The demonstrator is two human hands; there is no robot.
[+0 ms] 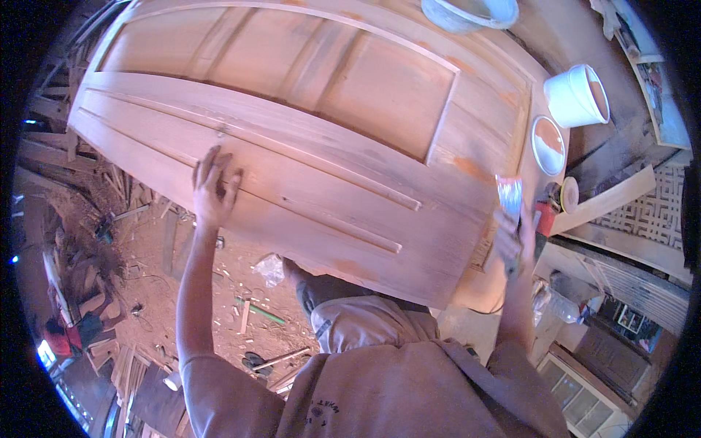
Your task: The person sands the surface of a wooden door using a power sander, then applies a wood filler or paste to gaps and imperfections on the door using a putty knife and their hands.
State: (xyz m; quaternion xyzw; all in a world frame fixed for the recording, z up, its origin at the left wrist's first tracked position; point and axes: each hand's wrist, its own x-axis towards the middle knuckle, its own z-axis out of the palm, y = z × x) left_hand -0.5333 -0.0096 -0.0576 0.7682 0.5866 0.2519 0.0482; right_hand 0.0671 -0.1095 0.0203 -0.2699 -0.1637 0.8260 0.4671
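Observation:
A large wooden door (343, 157) with recessed panels lies flat before me, its surface marked with orange filler smears. My left hand (213, 191) rests on the near part of the door, fingers apart, holding nothing. At the door's right end, my right hand (515, 241) is wrapped round a putty knife (509, 194). The broad, shiny blade points away from me, with orange along its tip. Just beyond it lies a round white lid (548, 144) with orange paste on it. An orange smear (473, 168) marks the wood left of the blade.
A white bucket (575, 95) stands past the lid, and a pale basin (469, 13) sits at the far edge. Right of my hand are a red object (545, 217) and a plastic bottle (561, 306). Wood scraps and shavings cover the floor (157, 255). Another person (77, 332) is at far left.

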